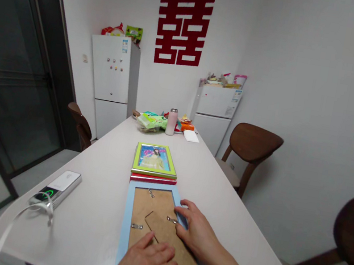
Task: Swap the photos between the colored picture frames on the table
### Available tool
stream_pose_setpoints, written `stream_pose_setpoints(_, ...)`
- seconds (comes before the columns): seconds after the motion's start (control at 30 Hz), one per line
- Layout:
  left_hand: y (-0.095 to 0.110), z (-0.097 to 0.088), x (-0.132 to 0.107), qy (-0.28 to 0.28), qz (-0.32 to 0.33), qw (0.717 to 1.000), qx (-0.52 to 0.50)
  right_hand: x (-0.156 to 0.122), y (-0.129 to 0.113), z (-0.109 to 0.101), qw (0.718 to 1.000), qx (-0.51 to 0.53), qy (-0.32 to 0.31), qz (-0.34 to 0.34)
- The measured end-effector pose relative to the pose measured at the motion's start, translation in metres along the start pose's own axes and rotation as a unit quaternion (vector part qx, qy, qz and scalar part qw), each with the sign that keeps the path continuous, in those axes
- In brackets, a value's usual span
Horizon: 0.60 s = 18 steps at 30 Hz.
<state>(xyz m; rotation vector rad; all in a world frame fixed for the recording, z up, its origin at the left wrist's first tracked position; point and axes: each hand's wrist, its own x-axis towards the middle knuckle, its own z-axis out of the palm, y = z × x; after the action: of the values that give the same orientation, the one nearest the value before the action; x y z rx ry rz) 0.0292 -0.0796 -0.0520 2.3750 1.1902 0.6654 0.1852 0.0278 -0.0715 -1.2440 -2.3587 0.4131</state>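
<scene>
A light-blue picture frame point(128, 215) lies face down on the table, its brown backing board point(160, 204) up. Metal clips show at the board's top, left and right, and a stand flap is cut into its middle. My left hand point(150, 261) rests on the lower part of the board, fingers stretched out. At the right side my right hand point(197, 233) touches the frame, fingers apart and its thumb on the board near the right metal clip point(172, 220). Just beyond are a green picture frame point(154, 173) with a photo facing up and a red frame point(153, 179) partly beneath it.
A phone-like device point(57, 187) with a white strap lies on the white table point(92, 209) at left. A pink bottle point(171, 122) and green packets point(151, 121) stand at the far end. Wooden chairs point(255, 143) flank the table; two fridges point(111, 67) are behind.
</scene>
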Motion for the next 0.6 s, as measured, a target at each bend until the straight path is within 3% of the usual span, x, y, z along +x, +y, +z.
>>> stream_pose_setpoints(0.2, -0.011, -0.019, -0.008, 0.018, -0.025, 0.999, -0.025, 0.012, -0.008, 0.005, 0.999, -0.032, 0.000, 0.007)
stream_pose_setpoints(0.27, -0.024, -0.023, -0.014, 0.078, -0.100, 0.992, -0.012, 0.014, -0.012, 0.005, 0.999, -0.038, 0.001, 0.008)
stream_pose_setpoints(0.33, -0.040, -0.024, -0.019, 0.161, -0.206, 0.965, 0.007, 0.015, -0.016, 0.004, 0.999, -0.044, 0.001, 0.009)
stream_pose_setpoints(0.4, -0.054, -0.022, -0.024, 0.218, -0.273, 0.937, -0.005, 0.016, -0.017, 0.003, 0.999, -0.052, 0.001, 0.013)
stream_pose_setpoints(0.6, -0.065, -0.017, -0.030, 0.244, -0.274, 0.928, -0.059, 0.021, -0.019, 0.000, 0.996, -0.092, 0.000, 0.006)
